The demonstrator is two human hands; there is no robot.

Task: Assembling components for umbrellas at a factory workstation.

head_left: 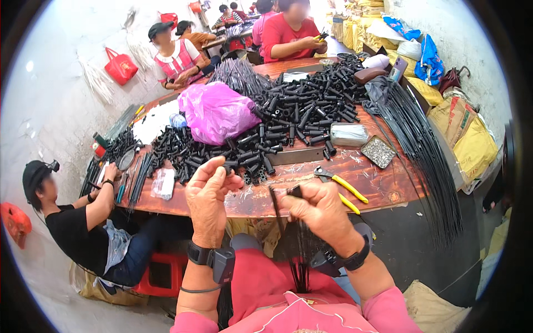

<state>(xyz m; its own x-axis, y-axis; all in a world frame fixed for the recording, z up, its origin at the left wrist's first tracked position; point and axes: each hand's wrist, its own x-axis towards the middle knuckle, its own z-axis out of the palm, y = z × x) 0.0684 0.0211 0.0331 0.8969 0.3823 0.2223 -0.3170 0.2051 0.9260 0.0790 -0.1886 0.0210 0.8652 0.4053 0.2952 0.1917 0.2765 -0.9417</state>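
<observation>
My left hand (pixel 206 201) is raised in front of the table edge with thumb and fingers pinched together. Whatever sits between its fingertips is too small to make out against the black parts behind. My right hand (pixel 325 213) is closed around a bunch of thin black rods (pixel 300 258), which hang down over my lap. Just beyond that hand lie pliers with yellow handles (pixel 351 194). A big heap of short black tubular parts (pixel 316 102) covers the table ahead. Right of it are a clear box of thin pale pieces (pixel 348 134) and a tray of small metal bits (pixel 378 151).
A pink plastic bag (pixel 216 111) sits on the heap. Long black rods (pixel 422 150) overhang the table's right side. Co-workers sit at the left (pixel 78 222) and across the table (pixel 286 36). Yellow sacks (pixel 474 144) line the right wall. A red stool (pixel 161 275) stands lower left.
</observation>
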